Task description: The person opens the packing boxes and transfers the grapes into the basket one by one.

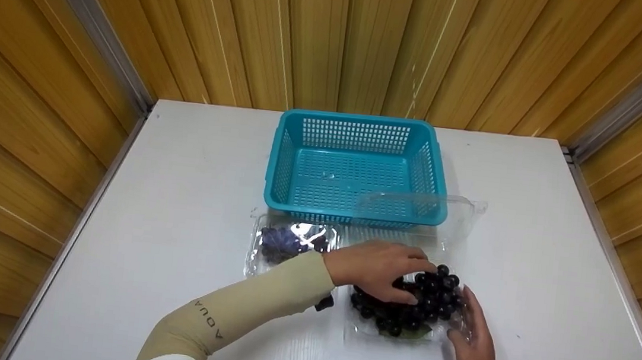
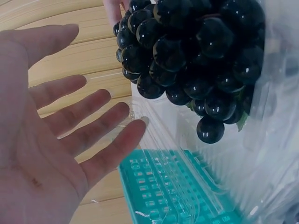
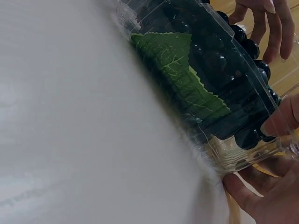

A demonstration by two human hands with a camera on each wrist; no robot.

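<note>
A bunch of black grapes (image 1: pixel 434 296) fills a clear plastic container (image 3: pixel 215 161) whose lid (image 1: pixel 463 222) stands raised at the back. Green leaf (image 3: pixel 175 65) shows through the container's side in the right wrist view. Over the grapes, my left hand (image 1: pixel 380 267) hovers with its fingers spread; in the left wrist view its palm (image 2: pixel 42 163) shows bare, beside the bunch. My right hand (image 1: pixel 477 342) grips the container's right side, with the thumb (image 3: pixel 282 119) at the rim by the grapes and the other fingers outside.
A teal perforated basket (image 1: pixel 351 177) stands behind the container, and the raised lid overlaps its front right corner. To the left lies another clear container (image 1: pixel 252 256) with dark purple fruit (image 1: pixel 279 244), partly behind my left sleeve (image 1: pixel 242 309). Wood-patterned walls (image 1: pixel 342 39) surround the white table (image 1: pixel 177 189).
</note>
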